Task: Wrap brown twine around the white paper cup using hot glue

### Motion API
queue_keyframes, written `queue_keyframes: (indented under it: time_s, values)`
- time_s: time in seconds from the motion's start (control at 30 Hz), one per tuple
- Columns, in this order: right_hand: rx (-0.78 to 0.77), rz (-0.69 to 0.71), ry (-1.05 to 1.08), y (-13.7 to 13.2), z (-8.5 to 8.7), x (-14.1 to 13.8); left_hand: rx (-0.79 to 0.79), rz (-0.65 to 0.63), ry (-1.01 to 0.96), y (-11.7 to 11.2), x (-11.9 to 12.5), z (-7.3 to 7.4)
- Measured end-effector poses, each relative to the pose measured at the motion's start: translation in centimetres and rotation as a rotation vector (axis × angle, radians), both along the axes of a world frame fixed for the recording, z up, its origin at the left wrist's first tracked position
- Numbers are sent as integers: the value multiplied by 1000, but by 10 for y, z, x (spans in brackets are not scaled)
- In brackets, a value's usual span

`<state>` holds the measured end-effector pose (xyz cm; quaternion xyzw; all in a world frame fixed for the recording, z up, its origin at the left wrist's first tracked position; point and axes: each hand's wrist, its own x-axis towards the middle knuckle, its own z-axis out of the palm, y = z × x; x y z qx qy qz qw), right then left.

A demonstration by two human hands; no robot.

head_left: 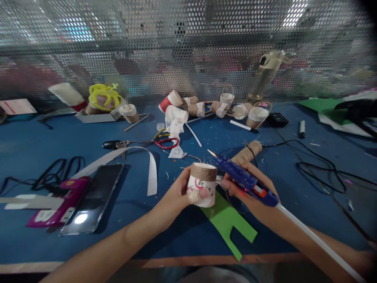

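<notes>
In my left hand [184, 186] is a small white paper cup [207, 192] with red and black print, a band of brown twine [204, 171] wound around one end. Its thumb lies across the print. My right hand [250, 184] grips a blue hot glue gun [243, 175] whose metal nozzle points up and left, above the cup and apart from it. A long white glue stick [318, 239] sticks out of the gun's back. A roll of brown twine [247, 152] lies just behind the gun. Beneath the hands rests a green cut sheet [225, 220].
Several twine-wrapped cups [219, 108] stand and lie along the back, near a bottle [265, 74] and a perforated metal screen [176, 51]. Red-handled scissors [167, 142] lie mid-table. On the left are a phone [96, 196], a paper strip [151, 173] and a purple pouch [60, 204]. Black cable [321, 165] loops at right.
</notes>
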<state>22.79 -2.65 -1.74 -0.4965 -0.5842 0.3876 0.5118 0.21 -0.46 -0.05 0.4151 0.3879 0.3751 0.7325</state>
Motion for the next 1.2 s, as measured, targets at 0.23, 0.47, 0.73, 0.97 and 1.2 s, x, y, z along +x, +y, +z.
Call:
queue_keyframes:
  time_s: [0.23,0.47,0.73,0.97,1.2]
  values:
    - [43,19,-7,-2,2,0,-41,60,-62,4,-2,0]
    - [88,-55,-54,-2,10,-2,-121,87,-155,4,0,6]
    - [174,-198,-202,7,23,9,99,402,-452,10,-8,23]
    - [290,102,-427,9,16,25,142,634,-373,21,-8,20]
    - [336,505,-875,16,5,30,334,664,-332,20,-9,20]
